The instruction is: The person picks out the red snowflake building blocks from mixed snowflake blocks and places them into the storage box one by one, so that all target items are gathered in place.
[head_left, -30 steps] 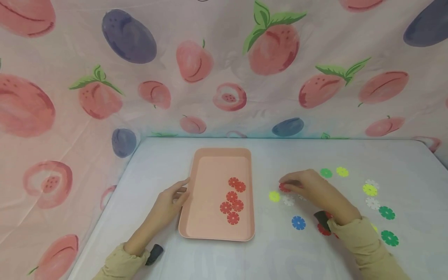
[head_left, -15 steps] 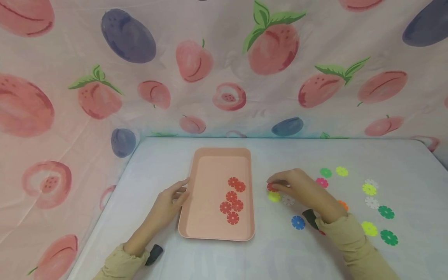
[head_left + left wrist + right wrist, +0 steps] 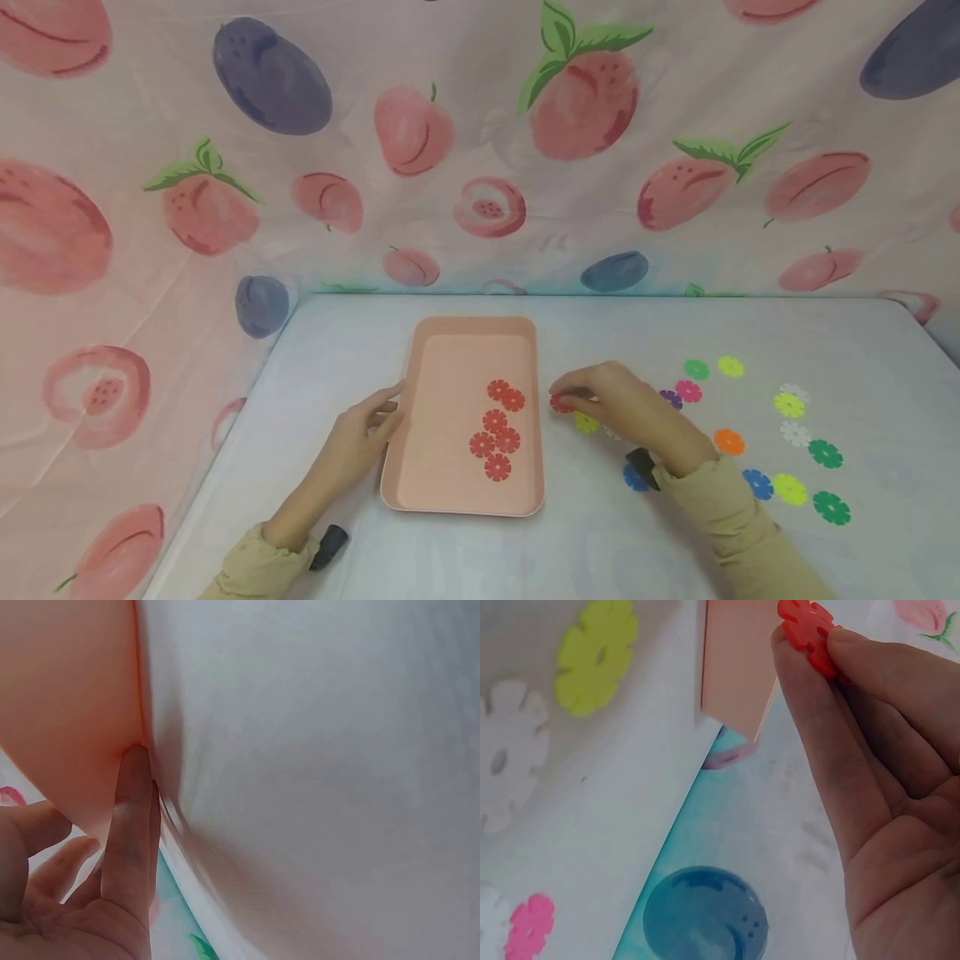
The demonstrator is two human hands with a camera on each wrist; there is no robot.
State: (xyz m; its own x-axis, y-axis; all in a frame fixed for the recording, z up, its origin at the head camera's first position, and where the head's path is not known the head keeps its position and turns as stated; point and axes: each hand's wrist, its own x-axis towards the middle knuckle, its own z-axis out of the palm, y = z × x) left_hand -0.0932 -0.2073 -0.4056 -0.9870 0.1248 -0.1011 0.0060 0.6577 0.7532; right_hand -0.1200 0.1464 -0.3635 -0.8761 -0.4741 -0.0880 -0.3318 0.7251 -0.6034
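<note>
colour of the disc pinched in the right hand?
Red disc; shows best in the right wrist view.

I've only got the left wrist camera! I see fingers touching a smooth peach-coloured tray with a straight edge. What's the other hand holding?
Observer: The right hand pinches a red flower-shaped plastic disc.

Operator: Ooh! Is there anything inside the peach-coloured tray?

Observer: Yes, six loose red discs lie in it.

Operator: And is the held one over the tray?

Observer: No. In the head view it's just outside, beside the tray's right edge.
</note>
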